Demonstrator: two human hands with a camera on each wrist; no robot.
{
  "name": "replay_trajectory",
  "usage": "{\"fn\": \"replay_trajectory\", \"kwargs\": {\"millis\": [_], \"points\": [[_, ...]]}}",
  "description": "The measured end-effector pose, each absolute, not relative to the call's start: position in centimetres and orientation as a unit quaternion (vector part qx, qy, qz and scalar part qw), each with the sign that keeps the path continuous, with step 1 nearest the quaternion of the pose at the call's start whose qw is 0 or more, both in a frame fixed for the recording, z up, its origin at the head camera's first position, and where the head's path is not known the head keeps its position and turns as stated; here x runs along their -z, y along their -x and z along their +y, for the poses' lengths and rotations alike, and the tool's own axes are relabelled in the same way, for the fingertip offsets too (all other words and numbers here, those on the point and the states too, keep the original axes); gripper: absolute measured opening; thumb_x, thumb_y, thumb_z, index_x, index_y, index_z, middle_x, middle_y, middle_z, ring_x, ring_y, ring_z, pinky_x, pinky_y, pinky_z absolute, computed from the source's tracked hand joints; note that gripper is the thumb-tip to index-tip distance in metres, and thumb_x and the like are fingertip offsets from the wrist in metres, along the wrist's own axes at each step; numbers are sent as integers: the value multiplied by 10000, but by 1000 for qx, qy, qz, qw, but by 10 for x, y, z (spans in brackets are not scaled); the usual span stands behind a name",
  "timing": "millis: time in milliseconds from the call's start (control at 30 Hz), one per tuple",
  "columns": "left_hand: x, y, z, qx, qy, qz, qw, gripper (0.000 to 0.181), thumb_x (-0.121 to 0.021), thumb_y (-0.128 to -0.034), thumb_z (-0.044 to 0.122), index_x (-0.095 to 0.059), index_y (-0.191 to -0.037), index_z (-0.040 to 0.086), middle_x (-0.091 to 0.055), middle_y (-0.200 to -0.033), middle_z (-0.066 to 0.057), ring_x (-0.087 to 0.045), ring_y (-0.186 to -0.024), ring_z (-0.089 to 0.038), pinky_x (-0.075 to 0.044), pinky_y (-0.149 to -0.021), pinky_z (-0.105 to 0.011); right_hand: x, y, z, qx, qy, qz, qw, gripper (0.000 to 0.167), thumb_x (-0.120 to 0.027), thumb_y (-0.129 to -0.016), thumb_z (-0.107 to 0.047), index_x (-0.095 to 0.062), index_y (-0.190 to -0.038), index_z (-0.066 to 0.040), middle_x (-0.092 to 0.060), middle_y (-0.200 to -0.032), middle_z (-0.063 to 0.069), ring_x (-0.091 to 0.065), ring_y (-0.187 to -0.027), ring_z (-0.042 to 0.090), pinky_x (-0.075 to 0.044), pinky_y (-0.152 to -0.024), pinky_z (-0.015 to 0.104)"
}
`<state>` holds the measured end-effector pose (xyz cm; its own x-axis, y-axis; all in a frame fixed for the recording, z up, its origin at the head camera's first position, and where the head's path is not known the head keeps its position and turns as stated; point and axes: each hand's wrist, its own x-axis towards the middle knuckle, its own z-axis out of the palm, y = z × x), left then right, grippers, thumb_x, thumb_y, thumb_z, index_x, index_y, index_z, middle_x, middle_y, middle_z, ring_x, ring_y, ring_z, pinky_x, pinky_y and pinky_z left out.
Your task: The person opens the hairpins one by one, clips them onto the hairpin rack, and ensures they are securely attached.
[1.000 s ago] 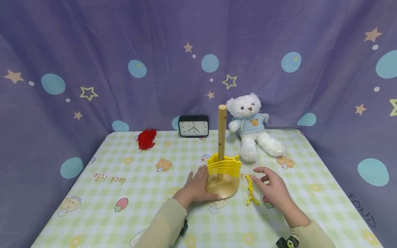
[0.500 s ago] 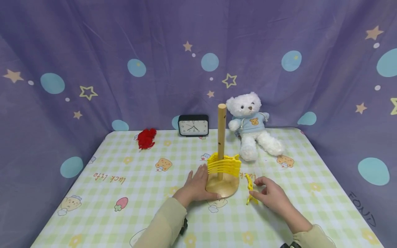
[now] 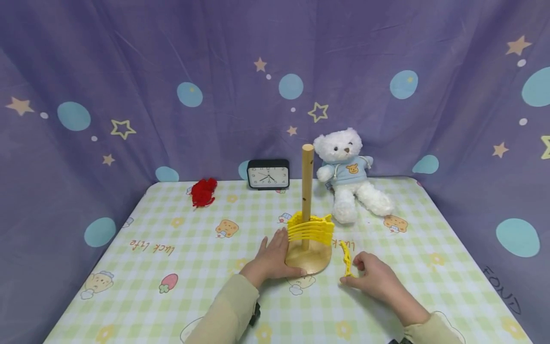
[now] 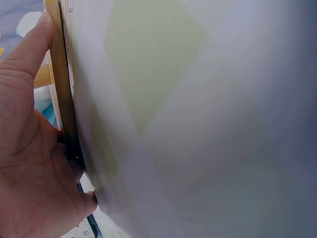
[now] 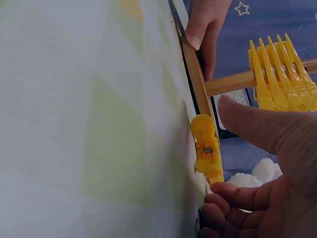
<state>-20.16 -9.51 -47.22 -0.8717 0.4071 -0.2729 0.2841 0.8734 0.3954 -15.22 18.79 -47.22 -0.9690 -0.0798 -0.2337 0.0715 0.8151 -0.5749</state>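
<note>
My left hand (image 3: 270,258) rests along the left and near edge of the round wooden base (image 3: 315,260), its thumb against the front rim. From this base rises an upright wooden post (image 3: 307,186). Several yellow hair clips (image 3: 311,230) are clamped on its lower part, stacked one above another. Right of the base, a single yellow spring hair clip (image 5: 204,148) lies on the cloth. My right hand (image 3: 375,277) is at its near end, thumb and bent index finger on either side. In the right wrist view a gap shows between thumb and clip; the index fingertip is by its other end.
At the back stand a black alarm clock (image 3: 268,175) and a white teddy bear (image 3: 350,174) in a blue top. A red fuzzy bundle (image 3: 203,192) lies at the back left. The table (image 3: 172,296) wears a green checked cloth; a purple curtain hangs behind.
My right hand has come down and nearer to me, from the far end of the loose clip to its near end. The left hand and the stand have stayed put.
</note>
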Motion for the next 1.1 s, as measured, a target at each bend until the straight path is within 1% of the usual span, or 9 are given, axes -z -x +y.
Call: {"fn": "replay_trajectory", "kwargs": {"millis": [200,467,700,900,1100], "points": [[473,202,-95,-173,-181,952,175,1200,-636,-759,733,-81,-1563,36,0,-1632,-93,11,-1495,-232,11,-1186,-493,471,148,183,262,24,957,122,628,-832,-665,-564,-549,-945,-79,-513,-876,35,-475,-748,187,-431,-653,356],[472,201,-94,-171,-178,953,176,1197,-639,-764,726,-73,-1563,38,-1,-1633,-95,10,-1495,-231,10,-1187,-491,469,148,179,237,27,962,131,623,-824,-659,-585,-564,-926,-85,-501,-867,35,-470,-733,188,-430,-643,354],[472,202,-94,-172,-180,953,175,1191,-641,-767,721,-77,-1563,37,-5,-1634,-98,9,-1496,-234,7,-1187,-495,470,147,178,226,34,966,120,590,-834,-650,-574,-543,-866,-109,-462,-820,32,-449,-693,187,-393,-599,335],[472,202,-95,-176,-181,952,176,1195,-641,-766,722,-76,-1562,32,-8,-1633,-102,4,-1496,-234,11,-1187,-494,473,147,177,217,37,969,111,542,-826,-680,-549,-521,-811,-121,-434,-790,40,-427,-662,189,-347,-566,316],[474,203,-95,-170,-181,953,175,1200,-631,-765,733,-66,-1564,39,-7,-1634,-98,6,-1496,-230,10,-1188,-491,474,147,176,215,38,970,105,527,-815,-700,-544,-501,-762,-125,-418,-769,47,-408,-636,190,-311,-552,305]]}}
